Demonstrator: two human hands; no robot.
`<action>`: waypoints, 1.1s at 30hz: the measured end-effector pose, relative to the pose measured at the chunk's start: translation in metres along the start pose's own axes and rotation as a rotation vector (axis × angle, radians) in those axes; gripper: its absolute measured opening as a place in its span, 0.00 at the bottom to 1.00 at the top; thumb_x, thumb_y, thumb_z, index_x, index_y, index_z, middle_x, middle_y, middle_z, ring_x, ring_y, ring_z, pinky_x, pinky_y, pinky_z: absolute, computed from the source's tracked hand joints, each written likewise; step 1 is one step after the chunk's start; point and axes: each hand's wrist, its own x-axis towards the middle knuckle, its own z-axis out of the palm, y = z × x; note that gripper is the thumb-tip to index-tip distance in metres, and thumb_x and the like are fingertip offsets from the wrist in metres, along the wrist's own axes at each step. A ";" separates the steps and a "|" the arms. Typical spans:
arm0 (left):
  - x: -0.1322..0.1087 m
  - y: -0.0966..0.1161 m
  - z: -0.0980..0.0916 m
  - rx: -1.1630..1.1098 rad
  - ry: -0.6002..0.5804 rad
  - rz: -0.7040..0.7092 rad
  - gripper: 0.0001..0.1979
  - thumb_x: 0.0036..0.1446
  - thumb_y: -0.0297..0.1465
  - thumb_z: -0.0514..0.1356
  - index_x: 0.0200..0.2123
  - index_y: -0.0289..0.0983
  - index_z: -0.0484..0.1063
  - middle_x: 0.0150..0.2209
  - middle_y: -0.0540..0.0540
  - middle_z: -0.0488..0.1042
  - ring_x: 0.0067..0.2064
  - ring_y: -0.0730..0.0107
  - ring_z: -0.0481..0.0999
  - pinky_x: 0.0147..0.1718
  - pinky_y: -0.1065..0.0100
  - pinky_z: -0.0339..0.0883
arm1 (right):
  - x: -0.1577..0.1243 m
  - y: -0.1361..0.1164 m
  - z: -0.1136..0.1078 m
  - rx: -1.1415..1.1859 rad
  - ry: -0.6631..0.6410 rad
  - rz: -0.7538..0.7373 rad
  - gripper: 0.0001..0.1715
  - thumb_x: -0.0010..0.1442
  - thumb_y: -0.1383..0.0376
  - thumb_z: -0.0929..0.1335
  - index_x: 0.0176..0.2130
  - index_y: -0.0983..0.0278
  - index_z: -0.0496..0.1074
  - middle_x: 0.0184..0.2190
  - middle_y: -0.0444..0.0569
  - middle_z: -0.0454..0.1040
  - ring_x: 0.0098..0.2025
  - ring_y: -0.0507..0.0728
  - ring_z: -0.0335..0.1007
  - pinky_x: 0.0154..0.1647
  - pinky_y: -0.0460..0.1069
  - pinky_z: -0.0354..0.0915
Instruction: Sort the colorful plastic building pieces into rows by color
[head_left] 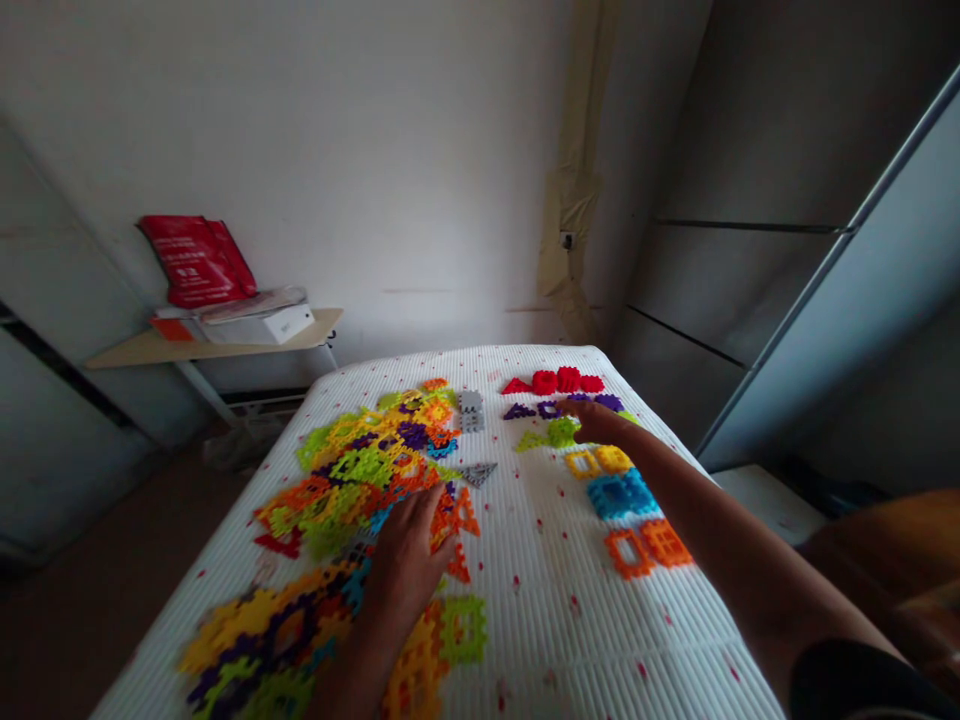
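Observation:
My left hand (412, 550) rests over the right side of a large mixed heap of plastic interlocking pieces (367, 465). Its thumb and index finger are apart, with orange pieces (454, 515) showing between and beside them. On the right, my right hand (598, 422) reaches over the sorted rows. Its fingertips are by a purple square piece (550, 409), and its thumb is near a lime green piece (562, 432). Nothing shows gripped in it, though its underside is hidden. Purple triangle pieces (519, 411) lie left of that hand.
Sorted rows hold red (568, 380), yellow (613, 458), blue (621, 494) and orange pieces (664, 542). Grey pieces (471, 410) and a grey triangle (478, 474) lie mid-bed on the white ribbed cover (540, 620). A side table (142, 348) carries a red bag (196, 262) and boxes.

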 end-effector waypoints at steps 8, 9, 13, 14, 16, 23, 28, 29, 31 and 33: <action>0.049 -0.050 -0.057 0.276 -0.134 -0.257 0.18 0.56 0.29 0.50 0.48 0.36 0.71 0.50 0.42 0.73 0.52 0.62 0.69 0.55 0.65 0.58 | -0.004 -0.016 -0.012 -0.045 0.074 -0.059 0.44 0.41 0.76 0.69 0.58 0.61 0.62 0.55 0.56 0.67 0.51 0.63 0.68 0.49 0.54 0.66; 0.057 -0.063 -0.062 0.300 -0.141 -0.302 0.18 0.55 0.28 0.50 0.47 0.35 0.72 0.49 0.40 0.74 0.52 0.60 0.70 0.53 0.63 0.60 | -0.005 -0.019 -0.013 -0.056 0.087 -0.078 0.44 0.41 0.76 0.69 0.58 0.61 0.62 0.55 0.56 0.67 0.52 0.64 0.67 0.50 0.55 0.66; 0.079 -0.107 -0.068 0.361 -0.188 -0.476 0.18 0.52 0.32 0.53 0.47 0.40 0.72 0.50 0.40 0.74 0.49 0.52 0.72 0.43 0.57 0.65 | -0.013 -0.041 -0.016 -0.088 0.134 -0.163 0.42 0.43 0.75 0.68 0.58 0.62 0.62 0.56 0.57 0.66 0.54 0.65 0.65 0.53 0.58 0.63; 0.082 -0.114 -0.066 0.366 -0.205 -0.507 0.18 0.52 0.33 0.54 0.47 0.42 0.72 0.49 0.40 0.74 0.48 0.51 0.73 0.42 0.57 0.66 | -0.016 -0.049 -0.016 -0.084 0.136 -0.180 0.41 0.44 0.75 0.68 0.58 0.62 0.62 0.56 0.57 0.66 0.55 0.65 0.64 0.54 0.58 0.62; 0.084 -0.121 -0.060 0.368 -0.236 -0.545 0.18 0.50 0.35 0.55 0.46 0.43 0.72 0.48 0.41 0.75 0.47 0.51 0.73 0.40 0.57 0.66 | -0.024 -0.066 -0.013 -0.071 0.123 -0.206 0.40 0.45 0.74 0.68 0.58 0.62 0.62 0.57 0.56 0.65 0.57 0.64 0.61 0.56 0.59 0.60; 0.077 -0.116 -0.052 0.337 -0.191 -0.551 0.14 0.48 0.35 0.56 0.38 0.39 0.75 0.43 0.37 0.75 0.49 0.46 0.71 0.43 0.53 0.64 | -0.058 -0.128 0.011 -0.026 -0.062 -0.349 0.36 0.49 0.71 0.68 0.58 0.64 0.62 0.56 0.57 0.65 0.56 0.63 0.62 0.55 0.59 0.60; 0.074 -0.107 -0.063 0.182 -0.074 -0.516 0.11 0.48 0.34 0.56 0.32 0.38 0.77 0.43 0.40 0.75 0.51 0.49 0.69 0.46 0.58 0.61 | -0.067 -0.145 0.024 0.010 -0.094 -0.371 0.34 0.49 0.71 0.69 0.56 0.62 0.64 0.56 0.56 0.66 0.54 0.64 0.64 0.52 0.60 0.62; 0.074 -0.103 -0.066 0.126 -0.057 -0.511 0.10 0.47 0.34 0.57 0.30 0.38 0.76 0.41 0.41 0.76 0.49 0.51 0.70 0.45 0.60 0.62 | -0.067 -0.148 0.025 0.023 -0.080 -0.380 0.33 0.49 0.71 0.68 0.56 0.62 0.64 0.55 0.56 0.67 0.53 0.64 0.65 0.52 0.60 0.62; 0.073 -0.093 -0.070 -0.013 -0.042 -0.503 0.10 0.46 0.36 0.58 0.28 0.37 0.76 0.34 0.44 0.77 0.43 0.55 0.73 0.40 0.64 0.64 | -0.065 -0.152 0.024 0.058 -0.020 -0.392 0.31 0.50 0.72 0.68 0.54 0.62 0.66 0.52 0.56 0.69 0.52 0.63 0.66 0.51 0.59 0.63; 0.070 -0.079 -0.070 -0.183 -0.049 -0.505 0.13 0.46 0.40 0.58 0.28 0.36 0.75 0.25 0.47 0.75 0.34 0.60 0.75 0.32 0.67 0.65 | -0.064 -0.159 0.021 0.105 0.058 -0.394 0.29 0.51 0.73 0.67 0.53 0.62 0.66 0.51 0.55 0.71 0.50 0.61 0.68 0.51 0.58 0.63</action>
